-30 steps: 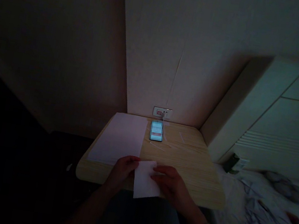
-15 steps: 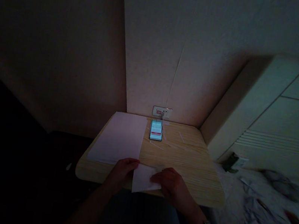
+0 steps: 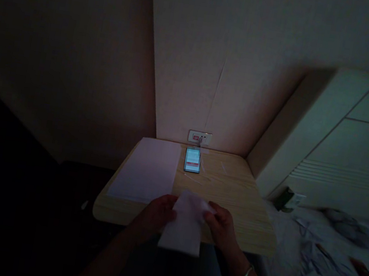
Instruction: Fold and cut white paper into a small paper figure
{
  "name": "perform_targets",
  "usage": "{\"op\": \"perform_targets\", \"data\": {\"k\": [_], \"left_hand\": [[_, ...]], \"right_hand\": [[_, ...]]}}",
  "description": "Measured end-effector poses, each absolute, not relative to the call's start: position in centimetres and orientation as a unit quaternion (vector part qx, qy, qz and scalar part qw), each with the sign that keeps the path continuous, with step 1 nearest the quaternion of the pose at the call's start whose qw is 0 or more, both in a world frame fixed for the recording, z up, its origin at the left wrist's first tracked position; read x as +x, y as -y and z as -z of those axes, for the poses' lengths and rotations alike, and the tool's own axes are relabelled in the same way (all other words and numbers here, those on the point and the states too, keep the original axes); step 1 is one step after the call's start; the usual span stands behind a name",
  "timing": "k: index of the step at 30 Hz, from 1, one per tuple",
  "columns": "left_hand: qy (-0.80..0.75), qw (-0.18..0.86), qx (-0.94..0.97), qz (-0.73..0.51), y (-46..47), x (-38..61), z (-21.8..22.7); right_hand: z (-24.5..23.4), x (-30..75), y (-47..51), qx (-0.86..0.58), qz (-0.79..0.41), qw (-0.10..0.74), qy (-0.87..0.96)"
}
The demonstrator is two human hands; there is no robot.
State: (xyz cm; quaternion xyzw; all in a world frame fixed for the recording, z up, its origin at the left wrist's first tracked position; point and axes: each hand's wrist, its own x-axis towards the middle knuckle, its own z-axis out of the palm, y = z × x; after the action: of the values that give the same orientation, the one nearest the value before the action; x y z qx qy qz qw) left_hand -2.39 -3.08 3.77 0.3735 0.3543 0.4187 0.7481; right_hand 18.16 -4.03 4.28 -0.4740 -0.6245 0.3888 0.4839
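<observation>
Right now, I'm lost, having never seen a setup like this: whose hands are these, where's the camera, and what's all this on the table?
There's no robot arm here, just a person's bare left hand and right hand. The camera sits on that person's head, looking forward and down, so you see roughly what they see. Both hands hold a piece of white paper at the near edge of a wood-grained table. On the table, a large white sheet lies to the left, a phone with a lit screen near the wall, and a few thin pale strips around it.
</observation>
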Motion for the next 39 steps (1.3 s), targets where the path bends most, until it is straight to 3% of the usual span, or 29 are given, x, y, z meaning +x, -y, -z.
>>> {"op": "perform_targets", "data": {"k": [5,15,25,33,39], "left_hand": [[-0.352,0.743,0.421,-0.383,3.1,-2.4,-3.6],[-0.464,0.679,0.400,-0.404,2.8,-0.3,-2.2],[-0.448,0.710,0.400,-0.367,3.0,-1.3,-3.0],[-0.455,0.724,0.356,-0.375,2.4,-2.3,-3.8],[-0.418,0.722,0.382,-0.398,2.2,-2.7,-4.1]], "right_hand": [[-4.1,17.8,3.1,-0.533,-0.393,0.536,0.524],[-3.0,16.9,1.9,-0.614,-0.290,0.483,0.553],[-2.8,17.9,1.9,-0.477,-0.454,0.525,0.539],[-3.7,19.4,2.1,-0.368,-0.517,0.430,0.642],[-4.0,19.3,2.0,-0.379,-0.551,0.428,0.608]]}}
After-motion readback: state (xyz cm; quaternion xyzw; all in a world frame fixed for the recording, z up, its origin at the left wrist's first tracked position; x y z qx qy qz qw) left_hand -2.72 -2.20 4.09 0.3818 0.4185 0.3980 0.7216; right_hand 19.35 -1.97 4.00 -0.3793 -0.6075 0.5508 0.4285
